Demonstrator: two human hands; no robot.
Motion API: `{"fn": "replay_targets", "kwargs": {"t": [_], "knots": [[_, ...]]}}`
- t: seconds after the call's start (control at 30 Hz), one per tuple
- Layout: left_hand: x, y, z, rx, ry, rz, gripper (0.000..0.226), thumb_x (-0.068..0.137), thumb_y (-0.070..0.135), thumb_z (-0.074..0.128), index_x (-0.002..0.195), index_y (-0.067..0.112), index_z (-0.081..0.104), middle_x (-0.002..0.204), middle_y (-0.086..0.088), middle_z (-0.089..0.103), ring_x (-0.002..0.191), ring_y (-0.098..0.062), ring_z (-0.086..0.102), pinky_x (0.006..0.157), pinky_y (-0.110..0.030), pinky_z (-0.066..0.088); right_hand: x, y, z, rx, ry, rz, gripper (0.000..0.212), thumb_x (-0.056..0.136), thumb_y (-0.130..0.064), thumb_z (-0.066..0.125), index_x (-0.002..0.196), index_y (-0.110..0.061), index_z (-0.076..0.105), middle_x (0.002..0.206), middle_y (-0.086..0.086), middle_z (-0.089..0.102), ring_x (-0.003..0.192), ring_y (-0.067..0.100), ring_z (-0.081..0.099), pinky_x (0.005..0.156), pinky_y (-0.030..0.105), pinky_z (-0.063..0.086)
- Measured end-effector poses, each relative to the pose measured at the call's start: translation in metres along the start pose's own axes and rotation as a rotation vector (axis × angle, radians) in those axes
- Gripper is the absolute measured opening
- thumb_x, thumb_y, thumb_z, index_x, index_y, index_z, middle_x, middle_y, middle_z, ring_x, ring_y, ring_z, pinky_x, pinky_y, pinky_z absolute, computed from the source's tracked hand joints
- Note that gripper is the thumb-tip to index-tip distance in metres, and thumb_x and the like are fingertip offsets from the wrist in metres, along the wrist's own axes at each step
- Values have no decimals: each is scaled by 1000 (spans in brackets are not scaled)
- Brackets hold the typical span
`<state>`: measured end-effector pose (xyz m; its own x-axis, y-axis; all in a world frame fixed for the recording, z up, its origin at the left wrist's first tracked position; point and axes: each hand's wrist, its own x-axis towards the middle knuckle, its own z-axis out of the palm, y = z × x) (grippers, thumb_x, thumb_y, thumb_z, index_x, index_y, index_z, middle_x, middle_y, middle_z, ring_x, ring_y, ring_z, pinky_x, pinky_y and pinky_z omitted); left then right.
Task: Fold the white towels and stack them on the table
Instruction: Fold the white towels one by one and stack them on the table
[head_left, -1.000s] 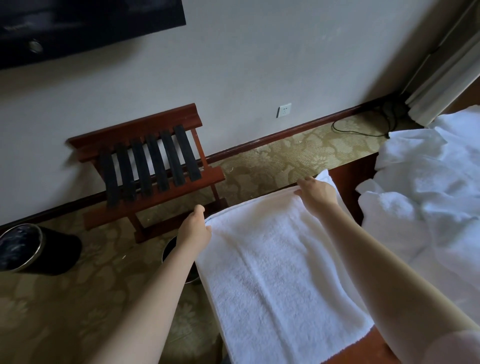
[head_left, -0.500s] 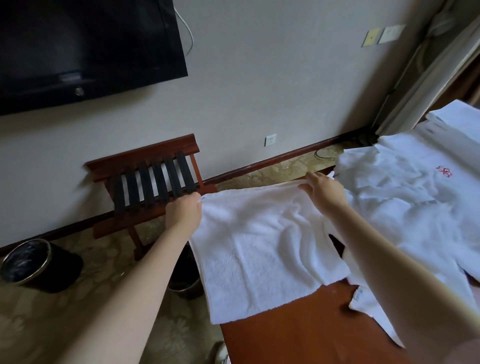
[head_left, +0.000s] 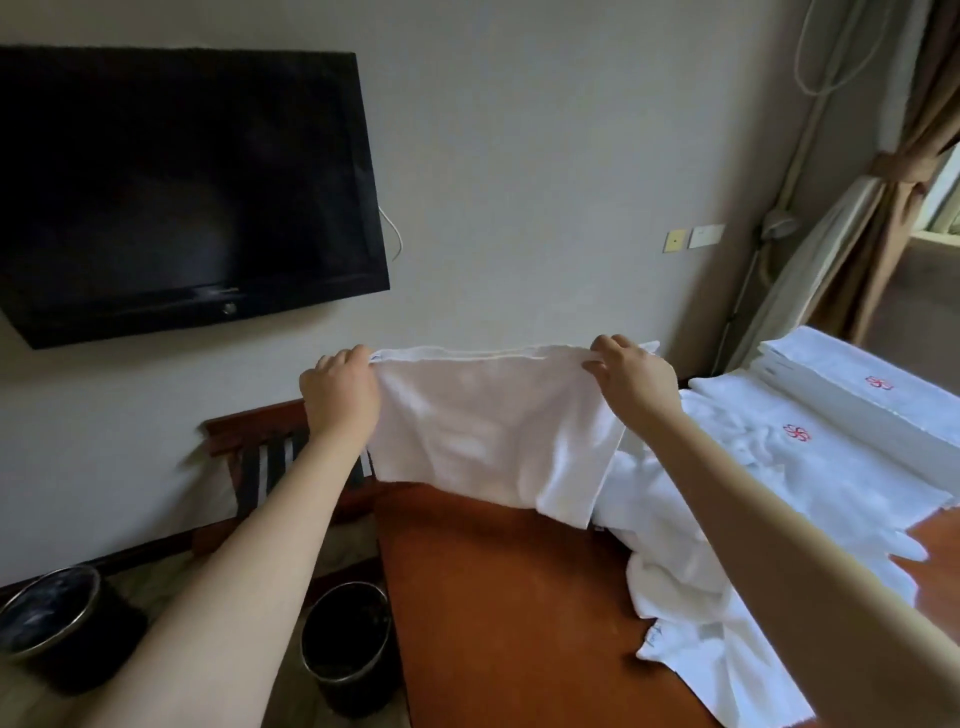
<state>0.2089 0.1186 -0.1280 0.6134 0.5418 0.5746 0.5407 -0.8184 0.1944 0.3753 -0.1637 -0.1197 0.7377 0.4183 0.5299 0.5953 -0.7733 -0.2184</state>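
Note:
A white towel (head_left: 488, 436) hangs doubled in the air above the far end of the brown wooden table (head_left: 498, 597). My left hand (head_left: 340, 397) pinches its top left corner and my right hand (head_left: 631, 382) pinches its top right corner, stretching the top edge level. The towel's lower edge hangs just over the tabletop. A loose heap of white towels (head_left: 727, 509) with a red emblem lies on the table to the right. Behind it sits a stack of folded white towels (head_left: 852, 384).
Two dark bins stand on the floor left of the table, one (head_left: 345, 644) by its corner and another (head_left: 49, 618) at far left. A wooden luggage rack (head_left: 254, 452) stands against the wall under a wall-mounted TV (head_left: 176, 192). Curtains (head_left: 904, 171) hang at right.
Both hands have lifted the towel off the table and raised it to hang in the air. The view has tilted up toward the wall.

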Motion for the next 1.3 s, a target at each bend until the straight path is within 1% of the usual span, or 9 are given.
{"fn": "replay_targets", "kwargs": {"t": [0.27, 0.5, 0.57, 0.63, 0.77, 0.87, 1.03, 1.2, 1.3], "knots": [[-16, 4, -36, -134, 105, 12, 18, 90, 7, 48, 90, 2, 66, 74, -14, 62, 70, -33, 54, 68, -36, 37, -32, -4, -43, 45, 110, 20, 23, 93, -32, 60, 97, -10, 66, 93, 5, 66, 85, 33, 58, 59, 32, 36], [-23, -25, -29, -65, 157, 85, 12, 85, 8, 58, 85, 0, 67, 71, -18, 63, 72, -37, 55, 66, -35, 29, -77, -10, -43, 118, 255, -205, 24, 78, -27, 75, 67, -8, 65, 63, 3, 61, 79, 30, 58, 88, 44, 40], [-12, -26, -12, -23, 69, 125, 13, 87, 10, 56, 87, 3, 67, 77, -17, 65, 80, -38, 55, 69, -37, 30, -87, -7, -28, 163, 158, -163, 29, 86, -33, 65, 74, -7, 63, 60, 7, 61, 67, 31, 61, 72, 39, 47], [-1, -24, 14, 37, -120, 162, 15, 90, 14, 51, 88, 9, 65, 84, -15, 65, 91, -35, 53, 76, -38, 31, -99, 0, -5, 187, -38, -38, 27, 91, -37, 60, 86, -10, 62, 68, 8, 64, 68, 33, 61, 53, 34, 41], [15, -4, 89, 159, -546, 264, 22, 91, 14, 42, 93, 20, 63, 105, -10, 63, 110, -30, 49, 95, -38, 32, -125, 19, 52, 60, -347, 150, 31, 93, -49, 53, 101, -20, 56, 86, 3, 65, 81, 27, 63, 54, 29, 34], [15, 15, 147, 253, -701, 399, 26, 92, 10, 42, 104, 20, 62, 116, -10, 61, 116, -30, 49, 98, -37, 32, -139, 31, 83, 0, -489, 308, 39, 84, -59, 60, 101, -24, 54, 90, 1, 65, 87, 26, 63, 57, 29, 37], [29, 47, 215, 220, -711, 625, 31, 90, 7, 43, 109, 21, 62, 112, -10, 62, 114, -28, 47, 96, -36, 31, -146, 49, 106, -133, -596, 512, 42, 81, -51, 67, 106, -20, 54, 101, 4, 64, 93, 29, 62, 60, 30, 36], [46, 83, 255, 174, -678, 780, 31, 85, 4, 48, 108, 20, 62, 108, -8, 63, 114, -27, 45, 94, -36, 31, -148, 59, 117, -342, -560, 572, 23, 93, -31, 57, 110, -17, 54, 108, 2, 60, 104, 27, 57, 73, 33, 37], [34, 92, 271, 124, -671, 757, 32, 86, 4, 46, 115, 15, 55, 122, -10, 52, 119, -30, 38, 96, -40, 33, -158, 54, 125, -504, -442, 623, 30, 89, -23, 58, 117, -18, 49, 117, 4, 51, 110, 27, 46, 82, 36, 34]]}}
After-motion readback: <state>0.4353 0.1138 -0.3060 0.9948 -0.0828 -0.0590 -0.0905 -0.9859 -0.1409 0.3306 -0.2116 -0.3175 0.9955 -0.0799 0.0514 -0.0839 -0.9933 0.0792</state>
